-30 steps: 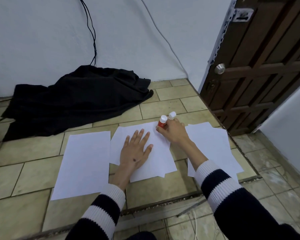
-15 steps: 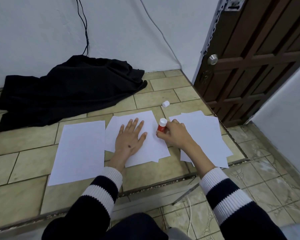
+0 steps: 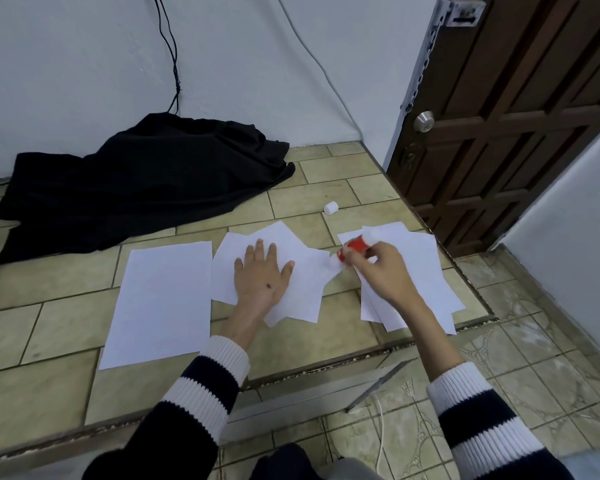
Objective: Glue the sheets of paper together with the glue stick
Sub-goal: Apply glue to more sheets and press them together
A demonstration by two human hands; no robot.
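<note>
Head view: left grip (image 3: 261, 276) lies flat, fingers straight, pinning the middle sheets (image 3: 302, 289); right grip (image 3: 378, 268) clasps the uncapped glue stick (image 3: 352, 247), apparently spreading glue along their right edge; next, another sheet.

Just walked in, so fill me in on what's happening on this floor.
A person is gluing paper on the tiled floor. The left hand lies flat on the middle sheets, pinning them down. The right hand grips a red glue stick at those sheets' right edge. Its white cap lies off on the tiles beyond. A single sheet waits to the left and a loose stack to the right.
</note>
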